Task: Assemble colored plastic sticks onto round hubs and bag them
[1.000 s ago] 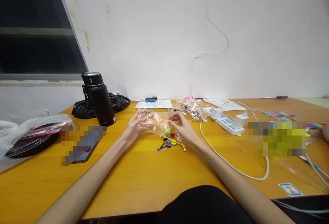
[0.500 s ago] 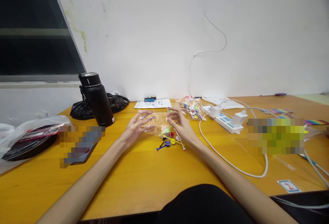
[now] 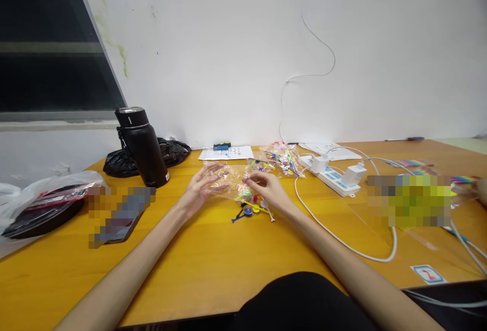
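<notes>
A clear plastic bag (image 3: 230,181) is spread between my two hands above the table. My left hand (image 3: 198,189) grips its left side, thumb in front and the fingers showing through the film. At the bag's right edge, my right hand (image 3: 266,186) pinches the film between thumb and bent fingers. Just below the bag lie small plastic pieces with round discs and thin stems: a blue piece (image 3: 248,211), a yellow piece (image 3: 257,209), and red, green, white and black ones. Beyond my right hand are more coloured pieces in a clear packet (image 3: 283,158).
A black bottle (image 3: 142,146) and a phone (image 3: 127,217) stand and lie at left, near a white bag (image 3: 87,179). A screwdriver (image 3: 221,146) rests on paper (image 3: 226,153). To the right are a power strip (image 3: 338,181), a looping white cable (image 3: 342,245) and a numbered card (image 3: 428,274).
My right hand has moved slightly down and left, its fingers closing on the bag's edge. Coloured pieces behind it now show. A blurred shape has appeared at the far right edge.
</notes>
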